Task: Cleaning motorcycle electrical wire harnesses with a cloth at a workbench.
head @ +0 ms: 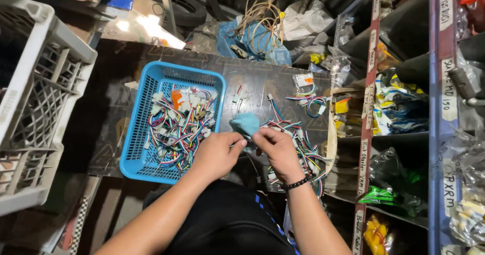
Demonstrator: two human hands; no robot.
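Two bare hands meet at the centre of the frame over a dark wooden bench (116,108). The left hand (216,155) and the right hand (277,151) both pinch one small light-blue cloth (246,124), which bunches up just above the fingertips; the fingers of each hand are curled in on it, and whether a wire is also caught inside the cloth cannot be told. The right wrist carries one black beaded bracelet (297,183).

Left of centre sits one blue perforated plastic basket (137,128), filled toward its right side with a tangle of multicoloured wire harnesses with white plastic connectors (181,126) (too knotted to count). A second loose heap of the same coloured wires (303,146) lies on the bench just right of the hands, under the right hand's knuckles. Above it, toward the upper right of the bench, lies one small clear bag holding coiled wires (305,90).

One grey slatted plastic crate (35,98) fills the left edge of the frame. Metal shelves stuffed with bagged parts (404,108) run down the right side.
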